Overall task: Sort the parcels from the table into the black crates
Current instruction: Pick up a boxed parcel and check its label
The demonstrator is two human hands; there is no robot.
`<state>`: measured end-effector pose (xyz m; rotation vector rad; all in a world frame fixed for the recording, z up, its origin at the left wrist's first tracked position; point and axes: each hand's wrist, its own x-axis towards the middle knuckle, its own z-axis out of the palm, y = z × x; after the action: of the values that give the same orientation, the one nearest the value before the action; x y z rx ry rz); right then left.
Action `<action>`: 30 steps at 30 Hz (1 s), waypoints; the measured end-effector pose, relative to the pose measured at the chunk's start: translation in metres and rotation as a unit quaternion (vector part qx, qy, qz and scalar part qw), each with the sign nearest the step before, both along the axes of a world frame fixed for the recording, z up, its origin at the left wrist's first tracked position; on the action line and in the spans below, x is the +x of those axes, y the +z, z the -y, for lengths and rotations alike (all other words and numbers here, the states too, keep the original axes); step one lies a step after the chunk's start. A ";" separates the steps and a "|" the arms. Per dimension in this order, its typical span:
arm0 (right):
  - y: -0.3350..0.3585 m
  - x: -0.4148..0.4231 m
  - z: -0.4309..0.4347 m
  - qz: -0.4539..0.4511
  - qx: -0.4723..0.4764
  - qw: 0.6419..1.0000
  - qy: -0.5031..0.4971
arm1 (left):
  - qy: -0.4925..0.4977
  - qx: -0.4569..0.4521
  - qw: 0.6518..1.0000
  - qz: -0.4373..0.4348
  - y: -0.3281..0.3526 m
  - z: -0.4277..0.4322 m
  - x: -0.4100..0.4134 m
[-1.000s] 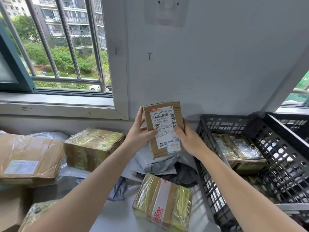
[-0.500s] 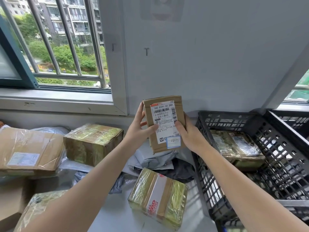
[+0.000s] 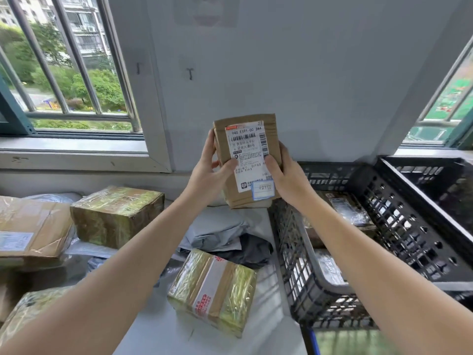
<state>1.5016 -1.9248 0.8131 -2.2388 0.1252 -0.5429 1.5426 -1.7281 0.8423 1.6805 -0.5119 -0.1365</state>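
No change: your left hand (image 3: 207, 172), right hand (image 3: 288, 176) still grasp parcel (image 3: 230, 190) over table's (image 3: 158, 326) far edge; label check, black crate (image 3: 297, 272) choice pending.

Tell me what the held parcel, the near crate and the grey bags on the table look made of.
Held parcel: matte brown cardboard or kraft paper, creased at the edges, with a white paper label. Near crate: black plastic, probably moulded, given its even grid of holes. Grey bags: thin plastic film, likely mailers; they lie crumpled in soft folds.
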 end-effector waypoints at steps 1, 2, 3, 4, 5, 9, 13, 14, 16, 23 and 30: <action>0.006 -0.004 0.006 0.012 -0.006 1.000 -0.023 | -0.004 -0.002 1.000 0.006 0.006 0.009 -0.002; 0.012 -0.009 0.012 0.026 -0.013 0.998 -0.050 | -0.009 -0.005 1.000 0.012 0.012 0.018 -0.005; 0.018 -0.015 0.019 0.042 -0.019 0.996 -0.075 | -0.019 -0.009 1.000 0.016 0.016 0.028 -0.007; 0.023 -0.023 0.027 0.054 -0.024 0.994 -0.095 | -0.031 -0.015 0.999 0.018 0.021 0.039 -0.010; 0.029 -0.032 0.035 0.061 -0.029 0.992 -0.110 | -0.044 -0.019 0.999 0.019 0.024 0.050 -0.014; 0.042 -0.077 0.067 0.041 -0.067 0.985 -0.152 | -0.099 -0.024 0.994 0.034 0.027 0.095 -0.032; 0.055 -0.115 0.101 -0.046 -0.092 0.979 -0.173 | -0.131 -0.011 0.990 0.042 0.019 0.135 -0.053; 0.057 -0.123 0.110 -0.082 -0.097 0.975 -0.182 | -0.142 0.009 0.989 0.038 0.017 0.145 -0.058; 0.058 -0.137 0.129 -0.158 -0.105 0.962 -0.195 | -0.161 0.051 0.986 0.014 0.011 0.163 -0.067; 0.015 -0.152 0.199 -0.314 -0.133 0.927 -0.156 | -0.207 0.227 0.947 -0.097 -0.027 0.226 -0.095; -0.049 -0.147 0.278 -0.498 -0.109 0.860 -0.002 | -0.207 0.371 0.888 -0.178 -0.091 0.291 -0.131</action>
<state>1.3543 -2.2031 0.7641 -2.5205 0.6147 0.6895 1.4120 -2.0190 0.7518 2.1870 -0.5679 -1.0482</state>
